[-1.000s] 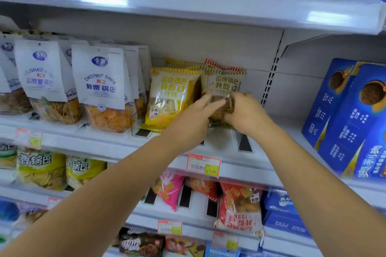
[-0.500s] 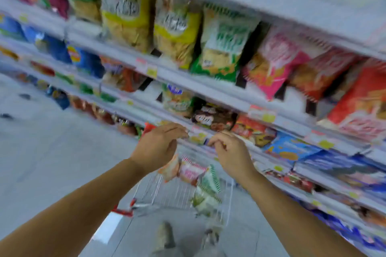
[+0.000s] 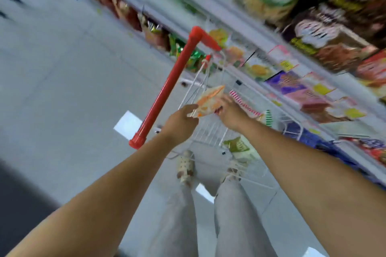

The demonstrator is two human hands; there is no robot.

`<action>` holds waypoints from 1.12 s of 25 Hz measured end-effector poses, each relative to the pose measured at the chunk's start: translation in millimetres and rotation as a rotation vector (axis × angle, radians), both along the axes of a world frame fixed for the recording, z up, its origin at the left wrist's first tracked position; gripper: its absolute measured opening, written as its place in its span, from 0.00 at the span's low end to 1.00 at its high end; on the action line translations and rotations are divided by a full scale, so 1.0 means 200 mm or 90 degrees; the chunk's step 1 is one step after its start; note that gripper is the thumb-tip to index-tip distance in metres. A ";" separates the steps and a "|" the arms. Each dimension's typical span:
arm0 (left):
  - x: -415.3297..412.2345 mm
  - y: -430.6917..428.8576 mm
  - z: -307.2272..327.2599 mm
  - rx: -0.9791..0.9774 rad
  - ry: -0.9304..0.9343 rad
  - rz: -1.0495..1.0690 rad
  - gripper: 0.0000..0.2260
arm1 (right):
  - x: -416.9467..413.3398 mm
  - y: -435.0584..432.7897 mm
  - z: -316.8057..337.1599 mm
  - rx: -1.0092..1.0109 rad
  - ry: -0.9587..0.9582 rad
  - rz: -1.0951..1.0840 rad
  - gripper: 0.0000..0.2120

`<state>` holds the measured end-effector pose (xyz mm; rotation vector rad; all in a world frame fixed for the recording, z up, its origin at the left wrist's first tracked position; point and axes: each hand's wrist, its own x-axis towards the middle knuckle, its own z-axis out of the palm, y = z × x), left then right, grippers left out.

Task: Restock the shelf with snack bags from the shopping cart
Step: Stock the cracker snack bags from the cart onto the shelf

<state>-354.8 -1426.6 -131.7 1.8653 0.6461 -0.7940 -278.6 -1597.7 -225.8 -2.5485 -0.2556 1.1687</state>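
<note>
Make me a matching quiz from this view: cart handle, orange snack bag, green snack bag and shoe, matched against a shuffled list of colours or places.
Things:
1. cart handle
2. orange snack bag
3. green snack bag
4. shoe

Colour or place:
A. lying in the cart basket
B. on the floor
C. red
D. gripped by the right hand

Pairs: 1-C, 2-D, 3-A, 4-B.
</note>
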 end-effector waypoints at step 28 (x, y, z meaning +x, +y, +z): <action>-0.07 -0.20 -0.30 -0.132 0.047 0.054 0.28 | -0.16 -0.67 -0.04 -0.112 0.067 -0.283 0.15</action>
